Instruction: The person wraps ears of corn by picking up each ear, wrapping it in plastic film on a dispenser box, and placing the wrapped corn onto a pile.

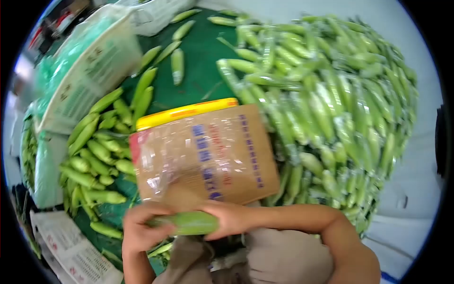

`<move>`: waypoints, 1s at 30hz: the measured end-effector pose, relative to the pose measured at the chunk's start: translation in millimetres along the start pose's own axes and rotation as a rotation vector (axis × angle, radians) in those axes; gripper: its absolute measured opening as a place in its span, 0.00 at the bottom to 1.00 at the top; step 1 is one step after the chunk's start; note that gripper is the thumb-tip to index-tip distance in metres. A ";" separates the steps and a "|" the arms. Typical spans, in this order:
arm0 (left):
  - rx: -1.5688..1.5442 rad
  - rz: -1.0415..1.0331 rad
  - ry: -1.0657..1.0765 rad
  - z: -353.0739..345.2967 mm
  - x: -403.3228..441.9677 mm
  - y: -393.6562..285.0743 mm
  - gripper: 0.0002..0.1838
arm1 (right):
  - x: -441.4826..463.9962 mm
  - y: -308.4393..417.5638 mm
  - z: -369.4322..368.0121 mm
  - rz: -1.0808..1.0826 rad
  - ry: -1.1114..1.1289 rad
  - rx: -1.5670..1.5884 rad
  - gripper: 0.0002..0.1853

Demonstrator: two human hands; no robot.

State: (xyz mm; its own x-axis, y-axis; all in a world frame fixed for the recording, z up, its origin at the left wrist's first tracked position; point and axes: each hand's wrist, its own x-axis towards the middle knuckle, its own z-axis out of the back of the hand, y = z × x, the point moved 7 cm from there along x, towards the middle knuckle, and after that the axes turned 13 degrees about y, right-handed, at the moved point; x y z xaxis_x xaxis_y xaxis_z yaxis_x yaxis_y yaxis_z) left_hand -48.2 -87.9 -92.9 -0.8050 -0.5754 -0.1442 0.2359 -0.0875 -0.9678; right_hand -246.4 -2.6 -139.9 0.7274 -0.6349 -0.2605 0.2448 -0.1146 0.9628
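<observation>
head view: a long green husk-covered corn ear [195, 223] is held at opposite ends by the left hand [147, 228] and right hand [228, 219], apparently for steadiness, beside a brown cardboard box [177, 149].

softly creased grey-brown legwear [289, 258] is worn, and the forearms [293, 217] and fingers [147, 208] are bare.
</observation>
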 end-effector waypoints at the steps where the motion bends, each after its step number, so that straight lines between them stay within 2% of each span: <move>1: -0.235 -0.035 -0.301 7.8 4.4 7.3 0.26 | 9.3 7.5 5.9 -0.007 -0.047 -0.011 0.43; 3: -0.742 -0.232 -0.859 2.9 15.5 -3.4 0.26 | 22.7 19.6 6.9 0.143 -0.346 0.282 0.37; 4: -0.942 -0.328 -0.705 -21.0 47.8 -13.2 0.25 | 17.7 20.0 20.6 0.233 -0.486 0.433 0.35; 5: -1.031 -0.364 -0.683 -31.8 54.3 -5.7 0.27 | 27.7 4.3 25.5 0.256 -0.602 0.764 0.32; 7: -0.564 -0.367 -0.725 -39.7 52.6 -24.9 0.35 | 38.4 -30.6 34.3 0.278 -0.824 1.429 0.28; 8: -0.471 -0.493 -0.500 -54.8 58.2 -25.5 0.35 | 37.9 -36.1 31.2 0.273 -0.825 1.651 0.24; 10: 0.029 -0.784 -0.020 -71.8 72.6 -82.2 0.28 | 30.7 -11.1 24.8 0.337 -0.476 1.744 0.25; 11: 0.308 -0.779 0.065 -81.4 75.9 -84.4 0.22 | 30.2 -0.6 19.9 0.362 -0.292 1.779 0.25; 12: 0.533 -0.833 0.045 -88.6 80.4 -84.2 0.19 | 46.6 1.7 14.5 0.673 0.107 1.784 0.26; 13: 0.762 -0.867 0.023 -97.6 86.9 -84.5 0.17 | 30.3 -0.1 27.1 0.617 -0.225 1.454 0.25; 14: 0.802 -0.695 0.026 -94.8 98.6 -81.5 0.19 | -2.7 4.9 40.1 0.540 -0.487 1.110 0.25; 15: 0.847 -0.479 0.024 -86.1 104.6 -77.0 0.20 | -4.1 -2.4 47.3 0.445 -0.296 1.449 0.24; 16: 0.932 -0.390 -0.047 -75.6 105.3 -76.4 0.21 | -10.7 -8.2 52.1 0.292 -0.152 1.801 0.24; 17: 1.032 -0.292 -0.116 -60.5 107.0 -70.9 0.22 | -17.6 -12.2 66.1 0.174 -0.389 1.687 0.25; 18: 0.995 -0.249 -0.171 -46.0 104.3 -60.9 0.22 | -32.3 -25.4 78.6 0.287 -0.207 1.669 0.25; 19: 0.959 -0.239 -0.235 -25.0 99.6 -46.2 0.22 | -40.4 -5.9 105.1 0.323 -0.210 1.876 0.25; 20: 0.907 -0.209 -0.342 6.6 86.7 -28.0 0.19 | -78.7 -21.5 172.3 0.334 -0.579 1.365 0.25; 21: 0.840 -0.190 -0.441 31.0 70.0 -5.2 0.17 | -125.0 -34.0 233.6 0.125 -0.947 0.830 0.25; 23: 0.281 0.128 -0.962 90.0 15.7 101.1 0.14 | -207.0 -31.6 384.2 0.395 -1.085 0.461 0.19; 24: -0.114 0.155 -1.196 112.8 -13.1 169.5 0.12 | -257.2 -52.1 437.8 0.567 -1.165 0.612 0.18; 25: -0.142 0.224 -1.392 125.4 -50.3 212.2 0.18 | -306.0 -71.3 488.9 0.765 -1.234 0.752 0.17; 26: -0.043 0.496 -1.523 131.2 -100.2 270.1 0.24 | -352.9 -89.0 537.5 0.966 -1.291 0.860 0.16; 27: 0.059 0.762 -1.639 138.7 -139.5 309.7 0.31 | -333.6 -84.4 516.9 0.909 -1.195 0.739 0.16; 28: 0.133 0.887 -1.639 143.9 -151.0 321.5 0.36 | -312.9 -79.3 494.1 0.856 -1.103 0.610 0.17; 30: 0.281 1.165 -1.591 140.1 -173.0 340.7 0.47 | -229.2 -84.3 393.4 0.635 -1.056 0.602 0.18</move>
State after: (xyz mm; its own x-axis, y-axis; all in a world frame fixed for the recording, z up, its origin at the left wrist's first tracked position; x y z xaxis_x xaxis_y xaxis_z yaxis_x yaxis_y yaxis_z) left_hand 247.7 -132.1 -368.9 0.8552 -0.5007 -0.1340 0.3846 0.7863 -0.4835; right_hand -685.9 -148.0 -133.0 -0.2876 -0.9459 0.1501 -0.4548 0.2728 0.8477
